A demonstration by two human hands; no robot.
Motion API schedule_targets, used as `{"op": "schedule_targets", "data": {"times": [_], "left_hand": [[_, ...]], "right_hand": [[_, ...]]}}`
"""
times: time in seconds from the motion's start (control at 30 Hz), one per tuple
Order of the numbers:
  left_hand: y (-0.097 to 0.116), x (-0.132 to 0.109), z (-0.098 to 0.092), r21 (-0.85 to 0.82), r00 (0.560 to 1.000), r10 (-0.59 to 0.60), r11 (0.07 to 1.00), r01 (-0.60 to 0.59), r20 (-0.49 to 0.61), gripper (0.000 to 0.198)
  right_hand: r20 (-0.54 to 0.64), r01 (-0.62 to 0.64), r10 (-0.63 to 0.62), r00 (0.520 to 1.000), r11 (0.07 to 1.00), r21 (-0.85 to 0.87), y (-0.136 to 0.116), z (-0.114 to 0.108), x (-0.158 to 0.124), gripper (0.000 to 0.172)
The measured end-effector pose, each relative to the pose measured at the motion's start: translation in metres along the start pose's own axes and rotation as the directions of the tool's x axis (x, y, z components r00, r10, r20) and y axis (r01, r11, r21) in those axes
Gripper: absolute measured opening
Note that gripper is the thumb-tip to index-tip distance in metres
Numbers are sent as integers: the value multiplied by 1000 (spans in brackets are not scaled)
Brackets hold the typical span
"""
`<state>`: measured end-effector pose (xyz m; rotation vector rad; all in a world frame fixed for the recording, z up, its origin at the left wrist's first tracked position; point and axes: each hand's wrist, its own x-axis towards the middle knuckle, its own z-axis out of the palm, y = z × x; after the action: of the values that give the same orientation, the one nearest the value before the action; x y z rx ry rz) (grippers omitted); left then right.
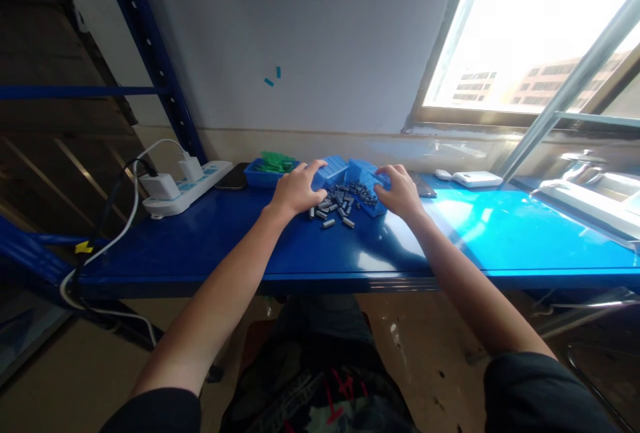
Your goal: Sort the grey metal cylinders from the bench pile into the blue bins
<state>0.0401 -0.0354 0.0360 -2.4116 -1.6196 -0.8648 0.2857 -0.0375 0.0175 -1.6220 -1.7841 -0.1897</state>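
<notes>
My left hand [296, 189] rests on the blue table [210, 246], its fingers curled onto the edge of a small blue plastic bin [331, 171]. My right hand [399, 191] grips the side of a second blue bin [364, 174] that is tipped toward me. Several small grey cylindrical parts [339, 206] lie spilled on the table between my hands, some still in the tipped bin.
A blue tray with green pieces [273, 167] and a dark phone [233, 178] sit left of the bins. A white power strip with chargers [183, 187] lies at far left, cables hanging down. A white device [473, 178] lies near the window [530, 39].
</notes>
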Motion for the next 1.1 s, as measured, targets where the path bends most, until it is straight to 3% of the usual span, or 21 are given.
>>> {"op": "schedule_targets", "data": {"times": [0.17,0.3,0.37,0.47,0.53,0.57,0.63,0.73,0.9,1.0,1.1], "left_hand": [[-7,1,0,-56,999,12,998,-11,32,64],[-9,0,4,-87,997,21,996,-14,78,66],[-11,-2,5,-110,994,11,994,1,113,68],[-13,-4,7,-143,990,0,989,20,141,68],[-14,-5,8,-154,992,7,988,12,123,68],[-14,-5,9,-158,994,13,987,4,107,68],[-13,-6,11,-169,996,19,986,-4,88,68],[-12,-6,12,-188,994,29,982,-9,105,66],[-12,-6,13,-178,996,59,983,-46,68,67],[-14,-5,14,-172,996,59,984,-47,68,67],[-16,-5,15,-163,993,99,983,-86,70,67]], "right_hand": [[32,-227,225,974,971,75,7,15,-10,76],[92,-321,313,945,943,92,6,11,-15,90],[-10,-240,241,971,969,61,-7,-3,-41,92],[-229,48,-32,973,996,69,-35,-29,-112,83],[-191,241,-218,957,965,108,-51,-40,-159,82],[-99,327,-315,944,936,135,-56,-41,-176,80],[2,350,-356,934,920,178,-60,-36,-190,63],[52,281,-290,956,950,135,-56,-21,-175,25],[129,247,-251,959,968,43,-58,-18,-140,20],[56,133,-141,988,983,128,-51,-24,-118,34],[-174,-51,69,982,993,104,-30,-21,-74,70]]}}
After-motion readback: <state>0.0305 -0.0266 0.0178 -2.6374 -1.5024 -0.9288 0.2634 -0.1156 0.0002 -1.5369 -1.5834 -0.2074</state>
